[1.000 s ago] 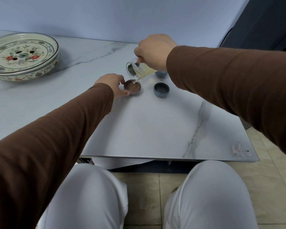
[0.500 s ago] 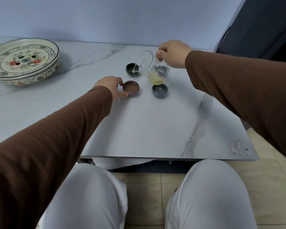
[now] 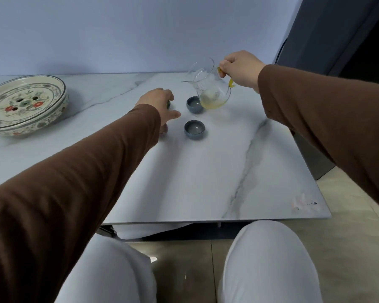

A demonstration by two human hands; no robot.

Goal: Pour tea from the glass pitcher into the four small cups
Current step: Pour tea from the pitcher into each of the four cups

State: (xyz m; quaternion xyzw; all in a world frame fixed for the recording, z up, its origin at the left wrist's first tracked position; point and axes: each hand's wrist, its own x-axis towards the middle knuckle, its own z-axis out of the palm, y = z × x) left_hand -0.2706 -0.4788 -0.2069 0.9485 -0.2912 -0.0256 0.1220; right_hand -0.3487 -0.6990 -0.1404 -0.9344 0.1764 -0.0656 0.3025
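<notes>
Grip, right hand (image 3: 239, 69): clenched on the yellow handle (image 3: 229, 82) of the glass pitcher (image 3: 210, 84), held near upright above the tabletop (image 3: 206, 171), spout toward the left. A shallow pool of pale yellow tea sits in its base.

Grip, left hand (image 3: 160, 103): fingers curled down over the far-left cup (image 3: 168, 103), of which only a dark sliver shows; whether it grasps or merely rests there cannot be told.

Cups, visible: far blue-grey cup (image 3: 194, 104), just beside the pitcher's base and partly behind it in this view; near blue-grey cup (image 3: 194, 129), standing alone in front. A fourth cup (image 3: 165, 129) shows only as an edge under the left wrist.

Surroundings: painted ceramic tray (image 3: 24, 106) with drain holes, well apart at the left. White-trousered knees below the tabletop edge.

Risks, judged: little tea remains, so a steep tilt would be needed and could send it over the spout's side. The left sleeve lies across the hidden cup and could knock it. The pitcher's base hangs close to the far cup and could clip it.
</notes>
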